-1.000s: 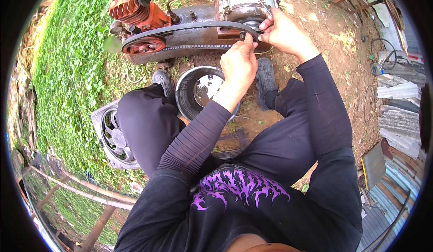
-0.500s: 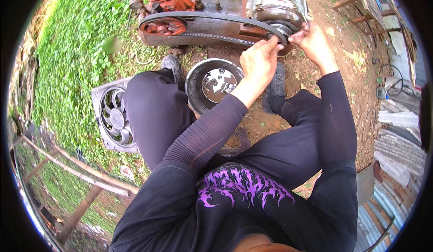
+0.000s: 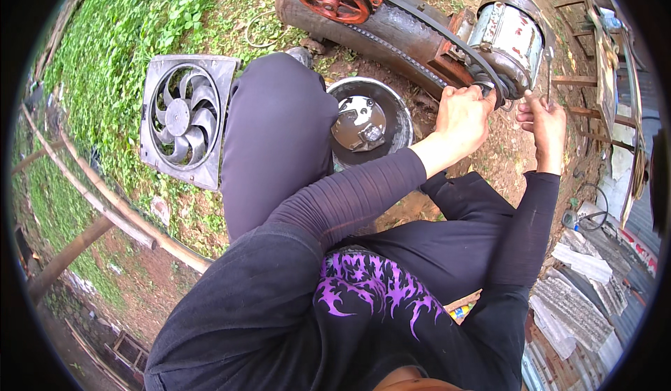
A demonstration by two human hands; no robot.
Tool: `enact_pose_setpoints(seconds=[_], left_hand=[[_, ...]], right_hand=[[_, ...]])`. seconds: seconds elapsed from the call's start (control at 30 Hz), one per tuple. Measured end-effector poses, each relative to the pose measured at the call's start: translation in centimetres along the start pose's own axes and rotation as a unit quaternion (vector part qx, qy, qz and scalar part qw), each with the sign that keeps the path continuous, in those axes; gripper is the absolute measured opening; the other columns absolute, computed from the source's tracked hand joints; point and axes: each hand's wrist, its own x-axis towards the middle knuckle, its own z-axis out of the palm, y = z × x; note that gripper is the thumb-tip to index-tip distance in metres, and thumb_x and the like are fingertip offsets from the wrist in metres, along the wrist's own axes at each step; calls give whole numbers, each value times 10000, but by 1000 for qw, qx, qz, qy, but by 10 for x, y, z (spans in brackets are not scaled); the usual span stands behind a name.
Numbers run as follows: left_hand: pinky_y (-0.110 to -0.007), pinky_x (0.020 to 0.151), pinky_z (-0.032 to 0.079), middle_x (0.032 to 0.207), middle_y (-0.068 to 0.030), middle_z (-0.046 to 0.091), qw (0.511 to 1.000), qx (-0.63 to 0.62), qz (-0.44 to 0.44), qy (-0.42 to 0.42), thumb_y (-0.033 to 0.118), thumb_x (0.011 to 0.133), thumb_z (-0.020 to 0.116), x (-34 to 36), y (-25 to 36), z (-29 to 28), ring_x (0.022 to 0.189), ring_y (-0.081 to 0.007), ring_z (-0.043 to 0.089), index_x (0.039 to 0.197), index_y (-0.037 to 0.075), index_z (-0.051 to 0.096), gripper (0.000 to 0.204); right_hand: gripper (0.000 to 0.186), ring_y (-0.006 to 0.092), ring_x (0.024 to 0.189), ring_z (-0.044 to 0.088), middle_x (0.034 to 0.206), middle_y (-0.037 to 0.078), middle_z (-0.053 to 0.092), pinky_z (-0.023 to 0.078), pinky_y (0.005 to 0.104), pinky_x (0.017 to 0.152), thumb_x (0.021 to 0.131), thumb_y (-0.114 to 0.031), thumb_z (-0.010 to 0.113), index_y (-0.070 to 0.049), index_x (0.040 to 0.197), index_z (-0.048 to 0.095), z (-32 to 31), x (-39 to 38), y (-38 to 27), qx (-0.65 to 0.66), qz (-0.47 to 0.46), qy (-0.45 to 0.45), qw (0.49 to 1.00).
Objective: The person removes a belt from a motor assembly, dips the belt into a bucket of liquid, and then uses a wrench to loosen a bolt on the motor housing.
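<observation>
A black drive belt (image 3: 426, 22) runs from the red spoked flywheel (image 3: 333, 1) of an air compressor to the small pulley on its worn grey electric motor (image 3: 509, 38). My left hand (image 3: 463, 119) is closed on the belt where it bends round the motor pulley, which the fingers partly hide. Just right of it, below the motor's end, my right hand (image 3: 545, 126) has its fingers curled in a pinch. A thin dark rod shows above those fingertips; whether they hold it is unclear.
Between my legs stands a black bucket (image 3: 407, 115) of dark liquid with sky reflected in it. Left of my knee lies a grey radiator fan (image 3: 178, 116) on the grass. Bamboo poles (image 3: 105, 188) cross at lower left; corrugated sheets (image 3: 570, 314) are stacked at lower right.
My view has turned, so the compressor sits further right and tilted. My right hand has drawn slightly away from the pulley; my left hand stays at the belt.
</observation>
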Motion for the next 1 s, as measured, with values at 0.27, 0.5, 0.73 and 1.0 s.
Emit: enact_pose_setpoints(seconds=[0.27,0.5,0.73,1.0], left_hand=[[-417,733,427,762,-83,575,1000,-11,3,4,84,814,694,7,8,-6,767,-265,630,1109,86,737,298],[-421,687,424,771,-80,558,999,-32,0,4,53,811,699,8,8,-11,785,-268,623,1048,65,741,241],[-404,671,420,751,-69,545,998,-60,8,-8,54,811,720,10,5,-10,738,-262,599,1005,51,754,197],[-403,672,416,758,-61,549,996,-89,14,-12,73,817,735,13,-5,-12,728,-261,580,1015,36,751,202]], right_hand=[[477,81,499,460,660,-17,529,396,257,441,1036,-497,549,-52,875,606,-23,75,30,101,42,168,980],[375,92,564,359,865,-5,520,304,268,474,1087,-417,451,-173,1221,703,3,145,73,208,152,103,961],[410,226,869,656,1083,104,690,529,401,823,1049,-327,485,-13,1252,653,26,217,125,284,94,117,947],[376,232,913,722,1087,153,730,592,367,831,1021,-203,408,31,1182,654,24,185,79,352,140,-85,921]])
